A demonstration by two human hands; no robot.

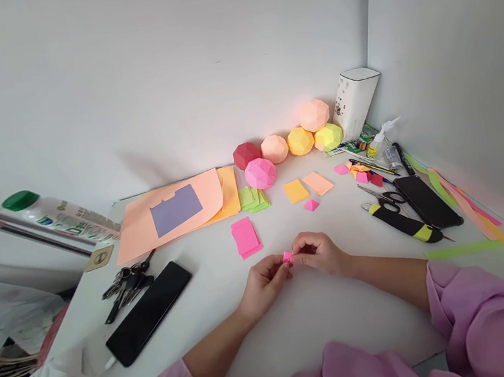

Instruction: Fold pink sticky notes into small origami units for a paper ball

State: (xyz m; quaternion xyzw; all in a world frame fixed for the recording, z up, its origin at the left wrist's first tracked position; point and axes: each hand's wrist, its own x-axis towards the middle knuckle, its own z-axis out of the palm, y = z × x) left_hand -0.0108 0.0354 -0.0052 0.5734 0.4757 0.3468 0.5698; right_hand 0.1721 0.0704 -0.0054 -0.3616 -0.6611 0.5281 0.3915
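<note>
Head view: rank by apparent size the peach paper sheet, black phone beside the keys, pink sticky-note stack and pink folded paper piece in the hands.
1. peach paper sheet
2. black phone
3. pink sticky-note stack
4. pink folded paper piece

A white, smooth tabletop sits in a corner between two plain white walls, lit by soft, even light.

Six paper balls sitting on bench; two black phones lying; one bottle, one scissors; two hands pinching one pink piece.
</note>
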